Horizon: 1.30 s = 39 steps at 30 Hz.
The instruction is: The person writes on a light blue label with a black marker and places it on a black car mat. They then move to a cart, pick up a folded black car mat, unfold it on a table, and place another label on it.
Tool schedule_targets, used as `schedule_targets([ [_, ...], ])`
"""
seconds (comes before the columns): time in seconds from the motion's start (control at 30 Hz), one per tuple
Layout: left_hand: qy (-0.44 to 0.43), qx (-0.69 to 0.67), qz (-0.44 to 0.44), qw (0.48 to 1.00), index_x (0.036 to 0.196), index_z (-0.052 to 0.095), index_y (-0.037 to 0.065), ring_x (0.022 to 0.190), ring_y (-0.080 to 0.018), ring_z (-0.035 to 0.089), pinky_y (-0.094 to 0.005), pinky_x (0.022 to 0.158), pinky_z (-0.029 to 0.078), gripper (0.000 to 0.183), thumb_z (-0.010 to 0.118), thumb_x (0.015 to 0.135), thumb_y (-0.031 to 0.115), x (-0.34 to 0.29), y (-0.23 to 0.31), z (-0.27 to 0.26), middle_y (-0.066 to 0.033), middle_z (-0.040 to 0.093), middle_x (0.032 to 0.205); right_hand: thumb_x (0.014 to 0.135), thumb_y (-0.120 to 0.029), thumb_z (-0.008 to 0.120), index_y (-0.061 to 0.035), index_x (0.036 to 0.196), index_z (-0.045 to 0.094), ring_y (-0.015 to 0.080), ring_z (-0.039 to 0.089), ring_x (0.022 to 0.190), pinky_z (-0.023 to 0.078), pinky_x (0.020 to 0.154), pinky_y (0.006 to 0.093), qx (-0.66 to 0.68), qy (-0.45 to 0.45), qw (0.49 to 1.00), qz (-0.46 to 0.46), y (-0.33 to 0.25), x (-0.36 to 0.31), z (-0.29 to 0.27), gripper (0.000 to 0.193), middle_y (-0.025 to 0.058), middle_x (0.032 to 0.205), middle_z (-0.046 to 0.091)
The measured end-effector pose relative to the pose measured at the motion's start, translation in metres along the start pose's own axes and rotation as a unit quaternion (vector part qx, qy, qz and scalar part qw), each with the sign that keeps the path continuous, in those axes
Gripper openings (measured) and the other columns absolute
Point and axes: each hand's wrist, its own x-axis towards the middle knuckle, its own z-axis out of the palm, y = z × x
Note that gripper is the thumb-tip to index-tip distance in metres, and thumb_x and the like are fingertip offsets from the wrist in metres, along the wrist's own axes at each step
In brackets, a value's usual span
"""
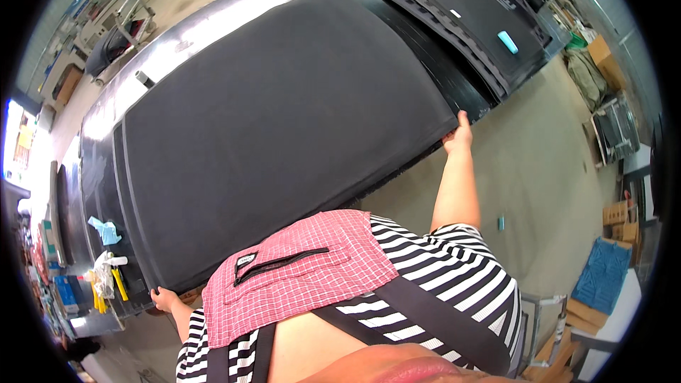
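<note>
Black-and-white striped sleeves [464, 291] and a red-and-white checked cloth apron [298, 262] with a dark zip and dark straps lay nearest the camera, the apron overlapping the near edge of the work in this view. Beyond it, a wide, matte black sheet with rounded far corners [284, 113] spread across a dark, glossy desk [101, 191]. Just past the sheet's far left edge stood a short grey cylinder [144, 79]. To the right, across a narrow gap, a stack of dark sheets with patterned edges [468, 14] carried a light-blue oblong piece [508, 42]. On the desk's left side lay a crumpled pale-blue cloth [105, 231], with yellow-handled tools [119, 284] near it. Cardboard boxes [624, 214] and a blue quilted bundle [601, 274] sat to the right, well apart from the desk.

The right arm reached forward and outward, its forearm bare; the right hand [458, 135] pinched the sheet's near right corner, thumb uppermost, with some fingers hidden. Lower down, the left hand [164, 301] pinched the near left corner, its underside out of sight.
</note>
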Motion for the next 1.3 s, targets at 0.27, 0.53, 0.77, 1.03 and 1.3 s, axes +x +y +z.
schedule_targets([
  [0.27,0.005,0.008,-0.026,1.0,0.134,0.052,0.023,0.118,-0.04,0.051,-0.0472,0.098,0.043,0.041,0.054,0.094,0.034,0.007,-0.001,0.006,-0.0244,0.052,0.129,0.092,-0.037,0.058,0.0057,0.121,0.056,0.0347,0.057,0.113,0.045,0.097,0.0442,0.038,-0.195,0.978,0.067,-0.017,0.031,0.033,0.052,0.0194,0.122,0.06],
  [0.53,0.022,0.009,-0.035,0.999,0.132,0.055,0.022,0.117,-0.0395,0.052,-0.0473,0.097,0.045,0.04,0.056,0.094,0.033,0.007,-0.012,-0.001,-0.025,0.054,0.126,0.09,-0.018,0.055,0.0066,0.12,0.056,0.0398,0.059,0.111,0.046,0.095,0.039,-0.595,-0.242,0.66,-0.389,-0.069,0.007,0.034,0.039,0.0249,0.118,0.063],
  [0.77,-0.002,0.054,-0.069,0.996,0.13,0.058,0.023,0.119,-0.0381,0.053,-0.0461,0.099,0.044,0.037,0.056,0.094,0.029,0.015,0.005,-0.004,-0.0233,0.055,0.128,0.078,-0.012,0.06,0.0173,0.105,0.057,0.0398,0.069,0.071,0.056,0.058,0.0445,-0.64,-0.067,0.753,-0.138,-0.026,0.06,-0.005,0.04,0.0328,0.092,0.065],
  [1.03,0.01,0.049,-0.166,0.985,0.133,0.057,0.028,0.125,-0.0395,0.047,-0.0474,0.101,0.043,0.045,0.054,0.092,0.048,-0.004,0.032,-0.011,-0.0231,0.041,0.142,0.08,-0.017,0.071,0.0112,0.109,0.06,0.028,0.066,0.076,0.052,0.056,0.0399,-0.571,-0.077,0.815,-0.06,-0.026,0.063,-0.018,0.041,0.0184,0.099,0.067],
  [1.3,0.05,0.08,0.299,0.949,0.125,0.061,0.021,0.14,-0.0394,0.027,-0.0534,0.106,0.031,0.047,0.071,0.081,0.034,-0.12,0.172,-0.038,-0.0183,0.031,0.152,0.08,-0.035,0.078,0.0028,0.127,0.052,0.0286,0.052,0.119,0.04,0.103,0.0426,0.078,-0.106,0.99,0.041,-0.034,0.045,-0.013,0.066,0.0132,0.127,0.058],
])
